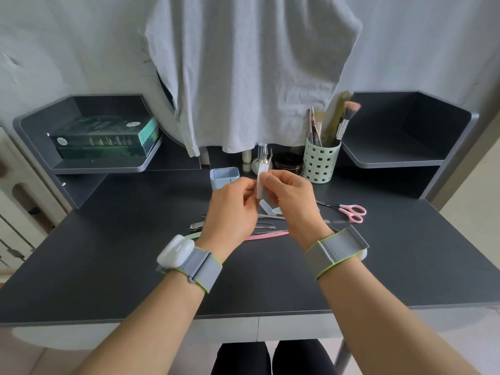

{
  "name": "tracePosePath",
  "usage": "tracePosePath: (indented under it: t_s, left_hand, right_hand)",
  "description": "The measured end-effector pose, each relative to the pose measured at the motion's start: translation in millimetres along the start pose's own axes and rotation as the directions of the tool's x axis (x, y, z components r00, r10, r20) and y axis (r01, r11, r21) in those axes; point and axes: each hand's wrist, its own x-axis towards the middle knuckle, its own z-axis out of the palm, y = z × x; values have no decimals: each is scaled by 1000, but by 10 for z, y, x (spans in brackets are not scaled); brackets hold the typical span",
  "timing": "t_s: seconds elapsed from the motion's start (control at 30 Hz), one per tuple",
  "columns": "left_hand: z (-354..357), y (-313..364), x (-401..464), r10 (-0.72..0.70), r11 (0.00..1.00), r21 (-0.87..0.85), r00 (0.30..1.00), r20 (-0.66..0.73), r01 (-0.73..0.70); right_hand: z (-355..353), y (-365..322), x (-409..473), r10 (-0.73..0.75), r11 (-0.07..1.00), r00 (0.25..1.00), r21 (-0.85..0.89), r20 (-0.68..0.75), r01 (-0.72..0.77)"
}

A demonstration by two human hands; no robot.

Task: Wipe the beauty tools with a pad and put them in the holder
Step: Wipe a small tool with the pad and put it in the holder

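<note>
Both hands, left hand (232, 207) and right hand (292, 198), pinch a white pad (262, 182); brushes (343, 123) stand in the holder (319, 163).

You hold a white pad (260, 185) folded around a slim metal tool (266, 159), its tip pointing up above your fingers. The pale green perforated holder (319, 165) stands upright at the desk's back right, already holding brushes. Pink-handled scissors (349, 211), nail clippers (196, 226) and a pink file (266, 235) lie flat on the desk.
</note>
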Motion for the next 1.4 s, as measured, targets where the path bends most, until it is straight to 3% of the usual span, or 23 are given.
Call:
tracePosePath:
  t_s: [0.17,0.33,0.5,0.7,1.03,1.4]
  left_hand:
    - [9,16,6,-15,1000,-5,1000,-1,15]
    - [2,42,5,3,999,51,1000,6,-4]
    - [-28,71,24,6,993,116,1000,10,-7]
    - [-26,59,-6,2,984,179,1000,28,-7]
    - [-96,20,0,9,953,304,999,35,-19]
    - [-222,-58,-41,13,930,367,1000,9,-15]
  right_hand:
    - [-12,6,39,-28,997,999,-72,-20,27]
    - [8,67,113,-71,967,995,-250,-63,53]
    - [53,76,152,-78,962,990,-268,-117,44]
    - [67,32,251,-83,964,975,-263,-204,27]
    - [108,-11,319,-27,971,974,-237,-227,-28]
    - [72,-63,332,92,993,980,-55,-177,-103]
